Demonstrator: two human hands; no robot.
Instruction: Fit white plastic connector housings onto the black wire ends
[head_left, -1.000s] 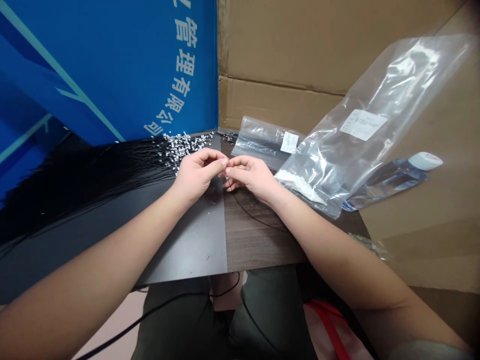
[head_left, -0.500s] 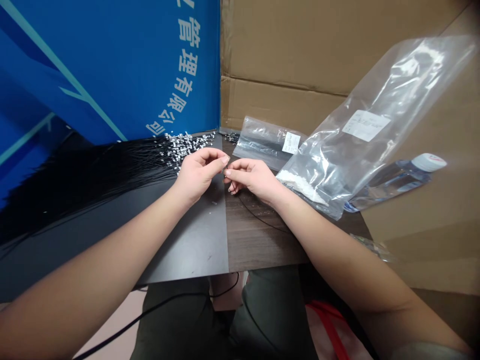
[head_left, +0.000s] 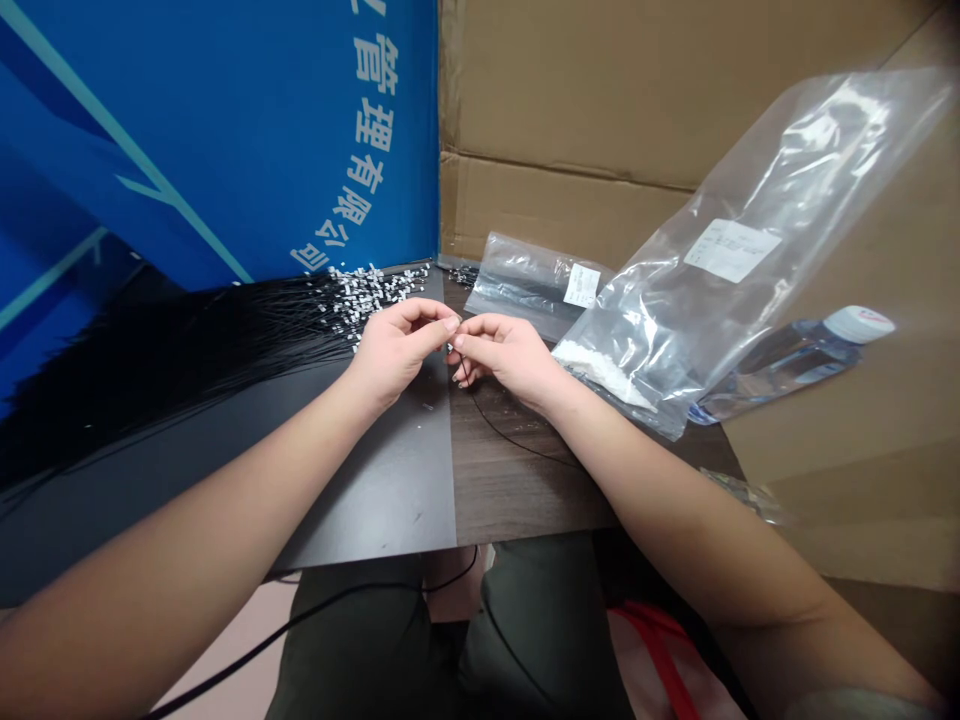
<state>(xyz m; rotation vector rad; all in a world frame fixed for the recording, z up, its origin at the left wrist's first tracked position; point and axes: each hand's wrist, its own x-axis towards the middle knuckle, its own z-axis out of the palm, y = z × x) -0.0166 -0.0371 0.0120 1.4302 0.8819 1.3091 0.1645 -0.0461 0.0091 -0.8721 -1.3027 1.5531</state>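
My left hand point(head_left: 397, 350) and my right hand point(head_left: 506, 358) meet fingertip to fingertip above the table, both pinched closed. Between the fingertips sits something tiny, too small to name. A thin black wire point(head_left: 510, 435) runs from my right hand's pinch down across the brown table point(head_left: 510, 490) toward its front edge. A thick pile of black wires with small white end pieces point(head_left: 352, 292) lies on the dark mat point(head_left: 375, 480) just left of my left hand.
Two clear plastic bags lie right of my hands: a small one point(head_left: 532, 280) and a large one point(head_left: 720, 260) leaning on cardboard. A water bottle point(head_left: 795, 365) lies behind the large bag. A blue printed board point(head_left: 225, 130) and cardboard walls point(head_left: 585, 110) close the back.
The fingertips of both hands have drawn slightly closer together; otherwise nothing has moved apart from a small shift of the view.
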